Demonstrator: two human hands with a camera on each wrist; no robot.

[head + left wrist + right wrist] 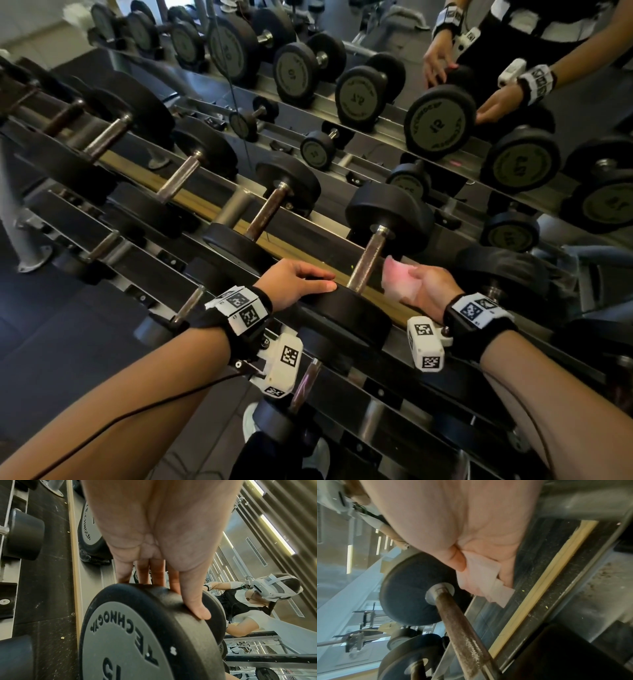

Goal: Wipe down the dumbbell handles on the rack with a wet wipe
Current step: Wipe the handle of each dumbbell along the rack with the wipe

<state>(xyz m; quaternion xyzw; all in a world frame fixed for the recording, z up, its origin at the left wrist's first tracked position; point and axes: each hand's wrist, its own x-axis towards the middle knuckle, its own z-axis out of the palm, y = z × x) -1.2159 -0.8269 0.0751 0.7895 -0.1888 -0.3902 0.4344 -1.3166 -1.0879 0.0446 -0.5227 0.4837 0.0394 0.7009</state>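
Observation:
A black dumbbell lies across the top tier of the rack [212, 205], its rusty knurled handle [368, 260] [462, 628] bare. My left hand [301, 282] [163, 586] rests with straight fingers on the rim of its near head [346, 311], which is marked 15 [130, 642]. Just right of the handle, my right hand [423, 286] [471, 568] pinches a folded white wet wipe [399, 281] [485, 584]. The wipe hangs close to the handle, near the far head [387, 216] [409, 595], without touching it.
More dumbbells [274, 202] line the top tier to the left, and smaller ones [188, 305] sit on the lower tier. A mirror [376, 85] behind the rack repeats the dumbbells and my arms. A dark cloth [507, 267] lies at the right.

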